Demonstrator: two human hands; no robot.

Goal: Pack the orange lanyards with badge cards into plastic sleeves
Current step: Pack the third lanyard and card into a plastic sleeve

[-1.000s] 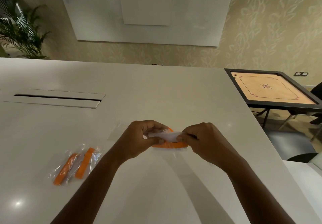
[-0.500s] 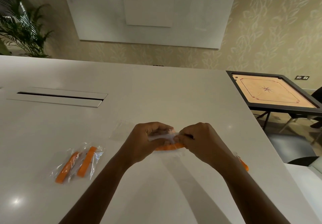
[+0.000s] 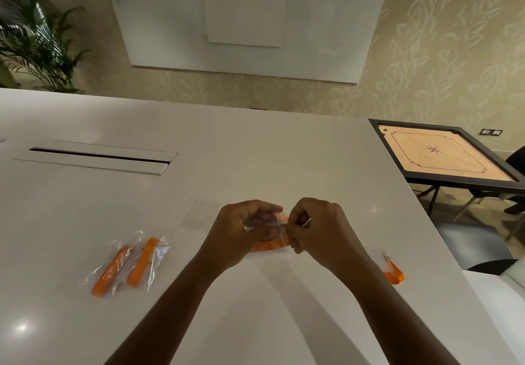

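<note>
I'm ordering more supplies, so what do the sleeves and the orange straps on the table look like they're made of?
Packed sleeves: thin clear plastic film, glossy; it crinkles and glints, contents showing through. Orange straps: flat matte bands, probably woven fabric, though the weave is too small to see. Table: smooth white top, likely laminate or solid surface, with soft reflected highlights.

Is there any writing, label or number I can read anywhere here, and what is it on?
No text can be read anywhere in the picture.
White board on the wall: faint marks near its top left, too blurred to read.
Carrom board: only lines and a star, no words.
Packed sleeves: no label visible.
</note>
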